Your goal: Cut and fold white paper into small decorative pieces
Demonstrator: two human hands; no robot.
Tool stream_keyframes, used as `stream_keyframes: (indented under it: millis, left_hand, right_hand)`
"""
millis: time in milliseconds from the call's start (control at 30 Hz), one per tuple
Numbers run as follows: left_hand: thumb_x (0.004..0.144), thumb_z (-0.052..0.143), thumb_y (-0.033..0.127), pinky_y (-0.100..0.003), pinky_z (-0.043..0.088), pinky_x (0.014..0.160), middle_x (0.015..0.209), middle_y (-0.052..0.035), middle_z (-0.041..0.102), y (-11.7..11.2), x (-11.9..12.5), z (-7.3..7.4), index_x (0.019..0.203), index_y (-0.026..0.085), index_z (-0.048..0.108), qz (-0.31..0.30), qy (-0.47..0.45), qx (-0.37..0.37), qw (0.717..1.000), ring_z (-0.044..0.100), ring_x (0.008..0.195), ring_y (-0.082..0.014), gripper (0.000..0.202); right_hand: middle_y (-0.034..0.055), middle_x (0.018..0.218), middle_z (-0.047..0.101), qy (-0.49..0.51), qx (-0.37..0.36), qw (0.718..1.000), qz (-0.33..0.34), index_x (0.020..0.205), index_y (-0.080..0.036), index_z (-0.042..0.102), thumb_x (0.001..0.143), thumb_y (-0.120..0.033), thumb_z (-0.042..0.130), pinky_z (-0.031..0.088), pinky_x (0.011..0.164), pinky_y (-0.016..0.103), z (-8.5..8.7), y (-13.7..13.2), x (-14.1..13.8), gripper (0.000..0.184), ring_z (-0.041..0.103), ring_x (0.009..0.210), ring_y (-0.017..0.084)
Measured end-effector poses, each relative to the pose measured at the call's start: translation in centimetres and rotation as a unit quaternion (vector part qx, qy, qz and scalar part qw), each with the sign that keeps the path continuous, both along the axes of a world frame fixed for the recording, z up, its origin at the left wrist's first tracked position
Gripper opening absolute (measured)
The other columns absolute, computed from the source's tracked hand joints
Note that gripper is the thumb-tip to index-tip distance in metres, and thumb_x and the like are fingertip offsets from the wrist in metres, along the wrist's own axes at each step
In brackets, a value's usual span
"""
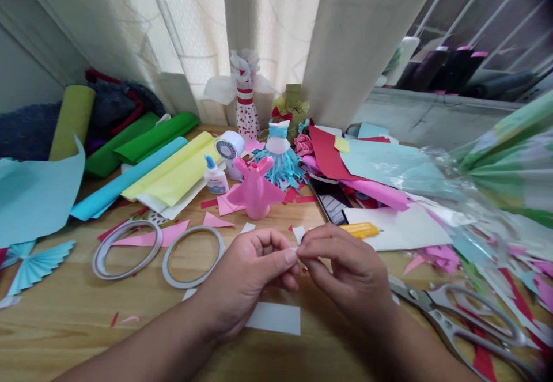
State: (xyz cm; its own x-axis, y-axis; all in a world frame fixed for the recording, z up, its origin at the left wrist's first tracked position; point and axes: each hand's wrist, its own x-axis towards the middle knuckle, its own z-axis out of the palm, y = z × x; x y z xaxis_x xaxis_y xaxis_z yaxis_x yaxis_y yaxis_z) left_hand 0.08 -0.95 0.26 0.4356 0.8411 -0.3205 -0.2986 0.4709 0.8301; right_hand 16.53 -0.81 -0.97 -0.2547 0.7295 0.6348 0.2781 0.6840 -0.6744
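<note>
My left hand and my right hand meet fingertip to fingertip above the table. Both are closed in a pinch, and whatever small thing lies between the fingertips is too hidden to name. Below them lies a white paper strip, partly covered by my left hand. Just beyond my hands stands a pink paper dress figure. A yellow utility knife lies right behind my right hand. Left of my left hand lie two tape rolls, one nearer and one farther off.
Large scissors lie at the right by paper scraps. A glue bottle, a blue fringed paper dress and a phone are farther back. Rolled coloured papers fill the left. Coloured sheets and clear plastic crowd the right.
</note>
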Motion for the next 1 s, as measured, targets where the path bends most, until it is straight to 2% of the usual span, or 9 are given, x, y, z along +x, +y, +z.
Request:
stream_keyframes:
  millis: [200, 600, 1000]
  left_hand:
    - [0.078, 0.065, 0.027, -0.021, 0.043, 0.062, 0.071, -0.0002, 0.063, 0.00, -0.02, -0.05, 0.079, 0.013, 0.057, -0.003, 0.010, 0.021, 1.000, 0.056, 0.062, -0.0089, 0.015]
    - [0.074, 0.067, 0.023, -0.019, 0.043, 0.057, 0.060, 0.0020, 0.061, 0.02, 0.17, 0.18, 0.072, 0.014, 0.055, 0.032, 0.035, 0.023, 0.999, 0.053, 0.054, -0.0071, 0.015]
    - [0.074, 0.066, 0.019, -0.021, 0.045, 0.058, 0.061, 0.0012, 0.062, 0.11, 0.11, 0.08, 0.068, 0.014, 0.056, 0.020, 0.037, 0.037, 0.998, 0.054, 0.054, -0.0079, 0.013]
  right_hand:
    - [0.0036, 0.075, 0.063, -0.005, 0.003, 1.000, 0.003, 0.085, -0.021, 0.067, 0.074, -0.002, 0.056, 0.052, 0.062, 0.028, 0.14, 0.11, -0.02, 0.025, 0.062, 0.068, 0.014]
    - [0.0031, 0.073, 0.064, 0.006, -0.005, 1.000, 0.004, 0.082, -0.021, 0.067, 0.075, -0.002, 0.057, 0.052, 0.062, 0.027, 0.29, 0.19, -0.22, 0.022, 0.062, 0.065, 0.014]
    - [0.0024, 0.068, 0.066, -0.002, 0.000, 1.000, -0.006, 0.081, -0.022, 0.066, 0.075, -0.005, 0.057, 0.052, 0.063, 0.030, 0.39, 0.27, -0.28, 0.020, 0.061, 0.064, 0.015]
